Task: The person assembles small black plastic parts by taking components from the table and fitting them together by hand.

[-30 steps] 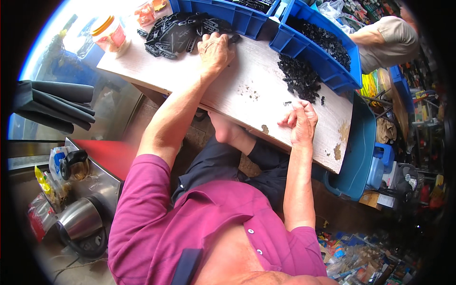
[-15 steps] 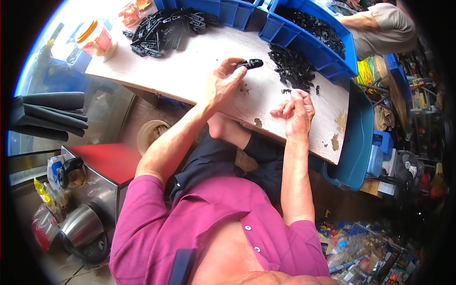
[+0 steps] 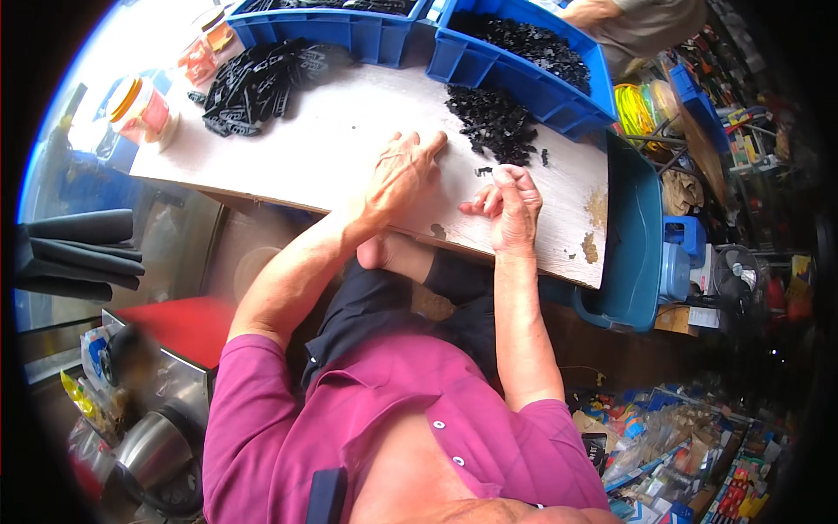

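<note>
My left hand [image 3: 403, 175] is over the white tabletop, its back turned up and its fingers bent down. Whatever those fingers hold is hidden beneath them. To its right, my right hand [image 3: 511, 210] is closed, thumb and forefinger pressed together; anything between them is too small to make out. Just beyond the right fingertips lie a few small black pieces [image 3: 484, 172]. Behind them spreads a heap of small black parts [image 3: 493, 122]. A pile of long black plastic pieces with pale markings [image 3: 253, 87] lies at the far left of the table.
Two blue bins, one on the left [image 3: 323, 37] and one on the right [image 3: 524, 83], line the table's [image 3: 349, 105] far side. A lidded jar [image 3: 144, 113] stands at the left. A teal tub [image 3: 624, 253] adjoins the right edge. Another person's arm [image 3: 589, 12] shows behind.
My left hand has turned over and moved nearer my right hand; the long black piece it held is out of sight. My right hand stays pinched. The whole view has shifted slightly.
</note>
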`<state>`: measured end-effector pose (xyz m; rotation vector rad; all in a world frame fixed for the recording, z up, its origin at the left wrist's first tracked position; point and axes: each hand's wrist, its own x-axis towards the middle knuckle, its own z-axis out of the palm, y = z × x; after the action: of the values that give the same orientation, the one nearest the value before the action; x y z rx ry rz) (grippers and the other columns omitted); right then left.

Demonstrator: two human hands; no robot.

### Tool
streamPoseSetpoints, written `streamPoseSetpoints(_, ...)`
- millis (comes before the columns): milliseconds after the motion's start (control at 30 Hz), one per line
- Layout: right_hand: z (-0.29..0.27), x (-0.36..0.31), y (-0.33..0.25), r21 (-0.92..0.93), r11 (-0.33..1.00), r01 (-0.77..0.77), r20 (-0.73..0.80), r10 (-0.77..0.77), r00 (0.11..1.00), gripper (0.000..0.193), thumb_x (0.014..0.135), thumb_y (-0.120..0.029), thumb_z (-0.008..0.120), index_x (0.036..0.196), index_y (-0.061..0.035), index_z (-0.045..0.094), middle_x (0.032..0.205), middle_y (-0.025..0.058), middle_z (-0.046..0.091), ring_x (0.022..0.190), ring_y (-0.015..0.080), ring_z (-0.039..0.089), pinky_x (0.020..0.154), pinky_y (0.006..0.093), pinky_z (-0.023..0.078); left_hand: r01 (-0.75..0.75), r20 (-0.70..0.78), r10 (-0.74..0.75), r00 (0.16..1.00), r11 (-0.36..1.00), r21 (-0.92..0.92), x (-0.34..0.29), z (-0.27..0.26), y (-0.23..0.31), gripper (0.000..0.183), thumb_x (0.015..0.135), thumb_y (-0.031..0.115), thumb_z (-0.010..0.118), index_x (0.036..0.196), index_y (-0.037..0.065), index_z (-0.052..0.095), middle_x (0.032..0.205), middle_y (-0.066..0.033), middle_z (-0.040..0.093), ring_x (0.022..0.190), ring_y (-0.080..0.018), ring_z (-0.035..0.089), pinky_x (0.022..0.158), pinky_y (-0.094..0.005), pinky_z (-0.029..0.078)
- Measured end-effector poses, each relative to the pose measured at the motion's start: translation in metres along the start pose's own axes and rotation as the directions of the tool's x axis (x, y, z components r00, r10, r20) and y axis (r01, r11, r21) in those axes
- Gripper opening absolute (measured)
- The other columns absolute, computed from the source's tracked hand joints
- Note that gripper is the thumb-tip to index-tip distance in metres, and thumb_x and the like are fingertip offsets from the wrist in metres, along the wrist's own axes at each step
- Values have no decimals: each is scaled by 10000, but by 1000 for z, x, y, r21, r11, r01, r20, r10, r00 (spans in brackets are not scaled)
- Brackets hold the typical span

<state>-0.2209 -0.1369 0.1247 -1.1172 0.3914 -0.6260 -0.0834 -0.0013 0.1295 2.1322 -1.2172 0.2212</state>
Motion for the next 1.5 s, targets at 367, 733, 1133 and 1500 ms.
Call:
streamPoseSetpoints(367, 3, 0, -2, -5, 999, 32, -24, -32, 999, 164, 894, -145, 627, 953, 1, 577, 508, 28, 497, 476, 127, 533, 514, 379, 583, -102, 120, 100, 988, 995, 12, 10, 2, -15, 156, 750, 67, 634, 887, 51, 563, 766, -155, 590, 807, -343, 586, 821, -425, 447)
streamPoseSetpoints(733, 9, -2, -4, 68, 997, 21, -51, -18, 999, 115, 894, -145, 623, 958, -53, 601, 515, 21, 495, 503, 138, 549, 512, 392, 584, 263, 87, -299, 950, 623, -737, -18, 17, 0, 192, 850, 82, 630, 1033, 37, 594, 845, -3, 581, 768, -87, 500, 696, -252, 430)
streamPoseSetpoints(1133, -14, 2, 4, 8, 998, 61, -14, -61, 998, 118, 897, -90, 639, 1004, -42, 628, 904, 10, 629, 695, 100, 591, 642, 250, 513, 477, 456, -246, 856, 31, -879, -6, 22, 50, 249, 823, 134, 720, 1024, 20, 628, 765, -30, 671, 632, -82, 617, 562, -223, 486)
streamPoseSetpoints(1500, 1, 1, -3, 44, 999, -1, -9, 1, 1000, 115, 857, -115, 719, 935, -55, 659, 724, 17, 646, 571, 90, 563, 533, 233, 472, 402, 396, -190, 898, -8, -916, -8, 39, 40, 285, 826, 113, 720, 1063, -7, 618, 788, -54, 666, 663, -81, 602, 613, -214, 495)
